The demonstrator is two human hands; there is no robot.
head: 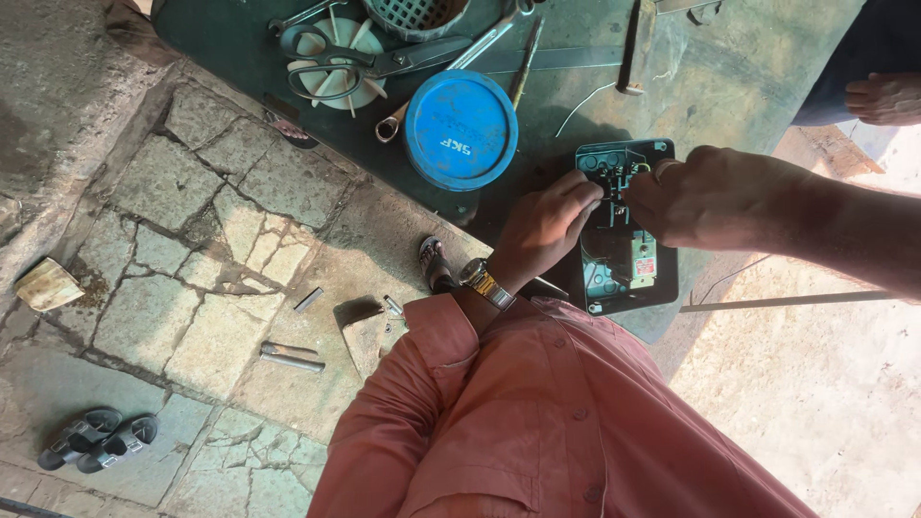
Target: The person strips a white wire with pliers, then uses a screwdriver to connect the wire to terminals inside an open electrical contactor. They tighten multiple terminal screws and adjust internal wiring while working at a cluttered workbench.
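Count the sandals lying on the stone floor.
2: a dark pair of sandals lies side by side at the lower left of the paving. Another shoe shows by the table edge; more may be hidden.

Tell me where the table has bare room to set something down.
Free: the dark green table top right of the thin black bar, above the black plastic switch housing. Crowded: around the round blue lid, the scissors and the white fan blade.

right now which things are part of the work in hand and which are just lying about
In hand: black panel, left hand, right hand.
Lying about: blue round lid, scissors, white fan blade, spanner, sandals.
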